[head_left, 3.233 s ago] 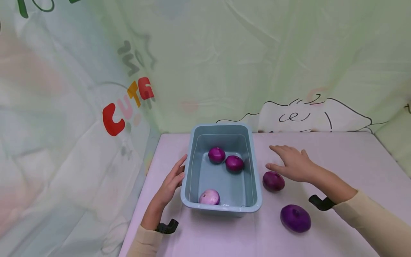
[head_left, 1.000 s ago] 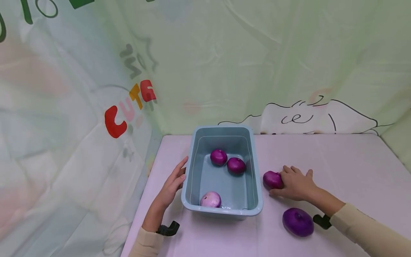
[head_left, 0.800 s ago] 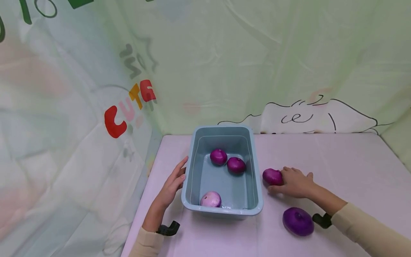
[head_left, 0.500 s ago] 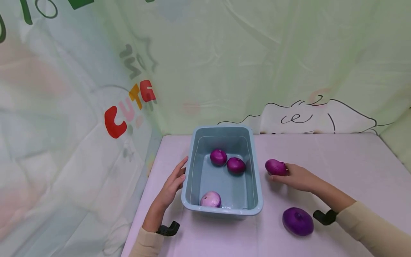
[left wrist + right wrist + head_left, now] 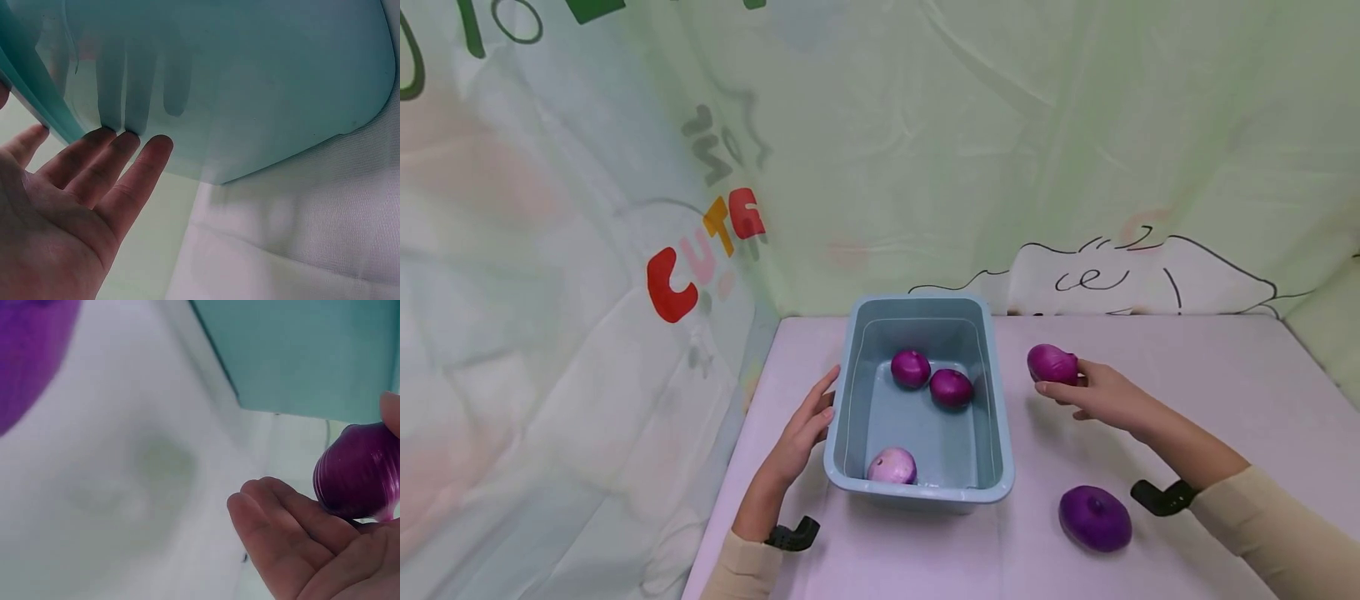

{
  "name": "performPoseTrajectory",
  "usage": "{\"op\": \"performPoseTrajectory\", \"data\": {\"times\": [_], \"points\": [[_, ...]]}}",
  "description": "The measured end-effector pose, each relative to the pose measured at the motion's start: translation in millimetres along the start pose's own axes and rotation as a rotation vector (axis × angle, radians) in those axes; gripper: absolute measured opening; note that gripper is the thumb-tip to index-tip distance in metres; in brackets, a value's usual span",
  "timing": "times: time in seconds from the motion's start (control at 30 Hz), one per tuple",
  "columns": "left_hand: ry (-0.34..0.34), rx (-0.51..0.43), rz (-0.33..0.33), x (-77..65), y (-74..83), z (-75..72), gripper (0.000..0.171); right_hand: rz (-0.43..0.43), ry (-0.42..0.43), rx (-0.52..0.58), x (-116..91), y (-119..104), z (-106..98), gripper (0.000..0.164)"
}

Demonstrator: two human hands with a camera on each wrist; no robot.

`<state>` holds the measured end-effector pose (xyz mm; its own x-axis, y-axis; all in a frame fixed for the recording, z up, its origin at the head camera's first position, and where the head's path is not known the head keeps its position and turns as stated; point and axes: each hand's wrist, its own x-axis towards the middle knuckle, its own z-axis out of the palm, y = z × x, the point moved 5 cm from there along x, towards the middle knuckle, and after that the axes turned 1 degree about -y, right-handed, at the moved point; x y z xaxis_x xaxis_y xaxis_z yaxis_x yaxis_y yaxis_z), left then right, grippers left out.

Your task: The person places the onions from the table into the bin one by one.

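My right hand (image 5: 1112, 398) pinches a purple onion (image 5: 1051, 364) between thumb and fingers, above the table and to the right of the blue plastic basin (image 5: 917, 492). In the right wrist view the same onion (image 5: 359, 472) sits by the thumb, with the other fingers stretched out under it. My left hand (image 5: 797, 437) has its fingers straight, tips at the basin's left wall; the left wrist view shows these fingertips (image 5: 159, 145) against the outer side. Inside the basin lie two dark purple onions (image 5: 911, 368) at the far end and a paler one (image 5: 892, 466) at the near end.
Another, larger purple onion (image 5: 1095, 518) lies on the table right of the basin, below my right forearm. The pale tablecloth (image 5: 925, 558) reaches back to a printed curtain (image 5: 880, 167), which also runs along the left side.
My right hand came down to the onion beside the basin, took hold of it, and has lifted it up and away toward the back. The left hand has stayed at the basin.
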<state>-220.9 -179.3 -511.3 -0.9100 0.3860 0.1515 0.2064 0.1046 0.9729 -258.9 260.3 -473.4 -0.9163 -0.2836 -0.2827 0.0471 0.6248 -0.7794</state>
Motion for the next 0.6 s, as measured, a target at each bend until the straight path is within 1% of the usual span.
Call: {"op": "performPoseTrajectory", "data": {"times": [0.07,0.2,0.33,0.47,0.6], "points": [[-0.002,0.001,-0.003,0.0,-0.1,-0.1,0.059,-0.013,0.016,0.011,-1.0,-7.4,-5.7,0.085],[0.001,0.003,-0.003,0.2,0.3,-0.6,0.059,-0.046,0.051,-0.001,-1.6,-25.6,-19.4,0.086],[0.002,0.003,0.001,0.6,0.9,-0.9,0.059,-0.065,0.076,-0.040,-1.9,-45.2,-31.3,0.088],[0.002,0.007,0.004,0.4,0.5,-0.8,0.059,-0.087,0.096,-0.079,-1.6,-69.1,-38.0,0.089],[-0.001,-0.004,-0.001,0.3,1.2,0.1,0.059,-0.113,0.105,-0.097,0.9,-97.5,-38.5,0.087]]}}
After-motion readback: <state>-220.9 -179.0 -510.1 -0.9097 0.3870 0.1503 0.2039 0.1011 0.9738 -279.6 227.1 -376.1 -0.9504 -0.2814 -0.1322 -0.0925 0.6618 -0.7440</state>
